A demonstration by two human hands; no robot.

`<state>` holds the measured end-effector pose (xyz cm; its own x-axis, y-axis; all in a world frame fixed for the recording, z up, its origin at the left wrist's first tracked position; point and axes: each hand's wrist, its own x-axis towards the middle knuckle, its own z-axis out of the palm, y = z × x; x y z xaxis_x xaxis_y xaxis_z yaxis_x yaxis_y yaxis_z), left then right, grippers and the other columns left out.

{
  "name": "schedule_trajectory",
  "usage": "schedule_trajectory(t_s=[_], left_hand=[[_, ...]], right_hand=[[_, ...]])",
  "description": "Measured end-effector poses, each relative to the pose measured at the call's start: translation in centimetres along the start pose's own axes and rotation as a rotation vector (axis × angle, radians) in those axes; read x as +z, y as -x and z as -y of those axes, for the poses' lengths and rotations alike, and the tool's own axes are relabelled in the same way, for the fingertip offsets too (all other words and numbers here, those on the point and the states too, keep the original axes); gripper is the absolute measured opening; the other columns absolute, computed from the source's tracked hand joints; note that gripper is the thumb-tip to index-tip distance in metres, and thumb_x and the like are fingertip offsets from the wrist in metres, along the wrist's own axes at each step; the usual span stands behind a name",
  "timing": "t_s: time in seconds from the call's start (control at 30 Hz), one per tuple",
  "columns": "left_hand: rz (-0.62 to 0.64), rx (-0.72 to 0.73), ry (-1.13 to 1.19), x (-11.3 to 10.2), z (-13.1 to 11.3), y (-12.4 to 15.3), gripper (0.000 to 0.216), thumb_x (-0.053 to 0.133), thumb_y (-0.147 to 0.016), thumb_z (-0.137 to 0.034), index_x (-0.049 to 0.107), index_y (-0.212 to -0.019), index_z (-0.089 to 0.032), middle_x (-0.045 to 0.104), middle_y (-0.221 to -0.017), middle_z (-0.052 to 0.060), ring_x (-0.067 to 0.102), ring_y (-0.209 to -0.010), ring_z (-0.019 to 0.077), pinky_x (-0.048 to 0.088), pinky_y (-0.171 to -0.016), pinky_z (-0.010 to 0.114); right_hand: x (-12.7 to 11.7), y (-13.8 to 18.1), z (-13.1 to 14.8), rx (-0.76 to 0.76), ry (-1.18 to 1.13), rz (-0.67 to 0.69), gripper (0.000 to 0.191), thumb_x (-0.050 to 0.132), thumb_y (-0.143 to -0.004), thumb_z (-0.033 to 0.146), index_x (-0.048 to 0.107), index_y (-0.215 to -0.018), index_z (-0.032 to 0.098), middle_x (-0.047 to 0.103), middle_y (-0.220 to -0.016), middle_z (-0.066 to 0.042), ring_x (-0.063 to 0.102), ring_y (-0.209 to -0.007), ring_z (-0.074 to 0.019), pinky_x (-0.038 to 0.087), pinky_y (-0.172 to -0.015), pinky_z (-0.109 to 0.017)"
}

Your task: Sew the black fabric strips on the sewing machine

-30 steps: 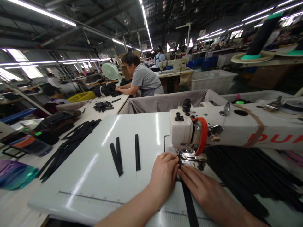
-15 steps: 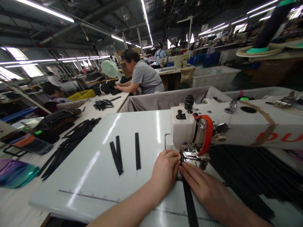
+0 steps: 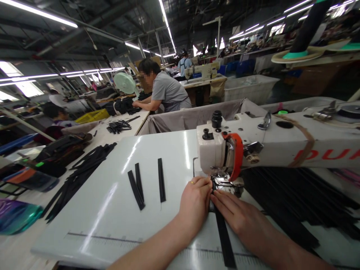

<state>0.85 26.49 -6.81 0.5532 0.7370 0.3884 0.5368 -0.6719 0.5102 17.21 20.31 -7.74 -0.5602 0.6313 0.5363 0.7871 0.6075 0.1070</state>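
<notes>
Together at the sewing machine (image 3: 270,138), left hand (image 3: 194,200) and right hand (image 3: 242,215) meet on a black strip (image 3: 224,236)

The black strip runs up the pale tabletop (image 3: 107,213) from the bottom edge of the view, its upper end reaching the metal foot (image 3: 223,182) of the machine. The left hand lies on its left side, fingers together and bent downward (one wears a thin yellow ring (image 3: 192,182)). The right hand lies along the other side, fingers stretched and close together, their tips almost against those of the left. The fingertips crowd and hide the strip's end, so I cannot tell whether either hand pinches it or merely presses it down.

To the left, three short black pieces (image 3: 161,180) lie on the tabletop: two lean together in a narrow V, the third stands apart, nearer the left hand. Long black bands (image 3: 292,202) are spread beneath the machine's arm, right of the right hand. A heap of dark strips (image 3: 81,176) covers part of the side table (image 3: 14,245). Beyond, a co-worker in a grey shirt (image 3: 171,92) bends over a dark bundle (image 3: 123,106), near a pale green fan (image 3: 124,83).
</notes>
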Motion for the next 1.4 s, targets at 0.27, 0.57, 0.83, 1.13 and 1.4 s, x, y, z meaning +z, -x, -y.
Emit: schedule_trajectory(t_s=[0.27, 0.57, 0.83, 1.13, 1.4], left_hand=[[0.013, -0.028, -0.058, 0.1, -0.2, -0.3, 0.015, 0.052, -0.091, -0.014, 0.067, -0.087, -0.016, 0.069, -0.096, 0.008, 0.058, -0.093, 0.0227, 0.053, -0.086, 0.040], [0.012, -0.039, -0.070, 0.5, -0.1, -0.4, 0.018, 0.050, -0.091, -0.013, 0.065, -0.084, -0.016, 0.068, -0.094, 0.008, 0.057, -0.094, 0.0230, 0.052, -0.086, 0.041], [0.018, -0.034, -0.017, 0.2, -0.4, -0.6, 0.023, 0.045, -0.094, -0.014, 0.066, -0.087, -0.018, 0.068, -0.095, 0.008, 0.057, -0.092, 0.0225, 0.051, -0.085, 0.041], [0.006, -0.048, -0.009, 0.3, -0.3, -0.2, 0.023, 0.045, -0.092, -0.010, 0.066, -0.086, -0.017, 0.068, -0.100, 0.009, 0.057, -0.101, 0.0239, 0.052, -0.089, 0.043], [0.030, -0.061, -0.005, 0.3, -0.6, -0.2, 0.022, 0.045, -0.092, -0.009, 0.065, -0.089, -0.017, 0.068, -0.106, 0.009, 0.056, -0.103, 0.0239, 0.051, -0.092, 0.043]], right_hand=[[0.1, -0.1, -0.4, 0.028, -0.013, 0.015, 0.049, 0.034, -0.078, -0.005, 0.060, -0.118, 0.008, 0.069, -0.112, -0.014, 0.065, -0.104, -0.0209, 0.058, -0.084, -0.032], [0.4, -0.4, -0.6, 0.072, -0.007, -0.005, 0.050, 0.036, -0.075, -0.007, 0.059, -0.116, 0.009, 0.069, -0.108, -0.011, 0.065, -0.100, -0.0202, 0.057, -0.082, -0.030], [0.3, 0.1, -1.3, 0.075, -0.093, 0.027, 0.039, 0.043, -0.079, -0.002, 0.062, -0.109, 0.014, 0.068, -0.104, -0.009, 0.063, -0.094, -0.0220, 0.055, -0.079, -0.035], [-1.0, 0.5, -1.2, 0.068, -0.311, 0.009, 0.028, 0.045, -0.085, 0.006, 0.067, -0.093, 0.022, 0.067, -0.085, -0.003, 0.062, -0.082, -0.0171, 0.051, -0.077, -0.029], [-0.5, -0.1, -1.9, 0.112, -0.245, 0.036, 0.032, 0.046, -0.082, 0.002, 0.067, -0.098, 0.020, 0.068, -0.094, -0.004, 0.063, -0.087, -0.0177, 0.053, -0.077, -0.030]])
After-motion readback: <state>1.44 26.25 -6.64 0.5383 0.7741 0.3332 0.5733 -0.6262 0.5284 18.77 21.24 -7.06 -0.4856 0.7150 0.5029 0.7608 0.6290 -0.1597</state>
